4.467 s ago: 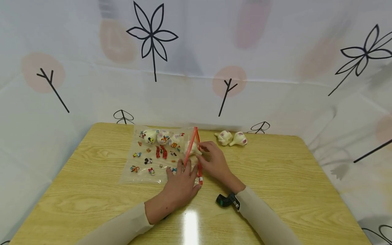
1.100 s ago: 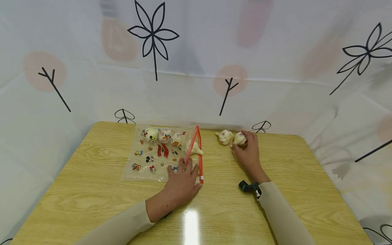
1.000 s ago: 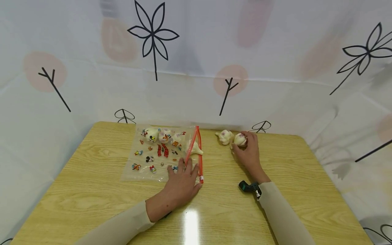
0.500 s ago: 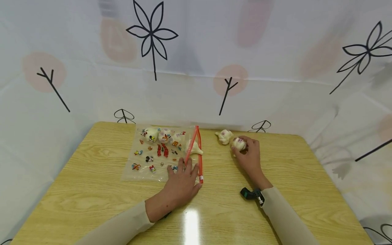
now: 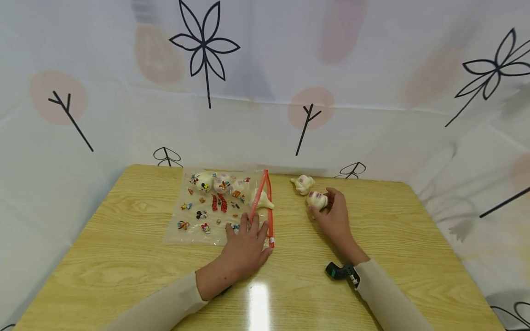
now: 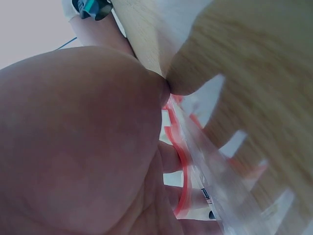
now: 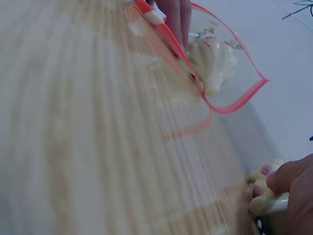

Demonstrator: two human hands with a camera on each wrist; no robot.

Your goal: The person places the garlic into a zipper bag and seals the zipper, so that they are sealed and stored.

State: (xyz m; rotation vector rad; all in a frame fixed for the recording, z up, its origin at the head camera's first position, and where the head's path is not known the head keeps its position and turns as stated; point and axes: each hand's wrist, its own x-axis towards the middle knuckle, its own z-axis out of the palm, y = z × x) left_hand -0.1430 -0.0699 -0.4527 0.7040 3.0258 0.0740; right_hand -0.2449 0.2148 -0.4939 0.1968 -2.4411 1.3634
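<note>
A clear zip bag (image 5: 194,236) with cartoon prints lies flat, its red-edged mouth (image 7: 239,104) gaping toward the right. Three garlic bulbs (image 5: 204,182) show through its far side, and another garlic bulb (image 5: 266,202) lies at the mouth, stem outward. With fingers spread, my left hand (image 5: 245,248) rests on the bag's near corner by the white slider (image 5: 271,240). My right hand (image 5: 336,218) pinches a garlic bulb (image 5: 317,200) between thumb and fingers, to the right of the mouth. In the right wrist view that bulb (image 7: 269,204) is partly hidden by the thumb.
One loose garlic bulb (image 5: 304,184) lies just behind the held one, near the table's far edge. The wooden table (image 5: 397,239) meets a patterned white cloth (image 5: 248,128) at the back. A black wrist device (image 5: 340,271) sits at the right cuff.
The right hand went from the garlic at the bag mouth to the rightmost loose bulb, gripped it and has drawn it left and nearer. The left hand stays on the bag.
</note>
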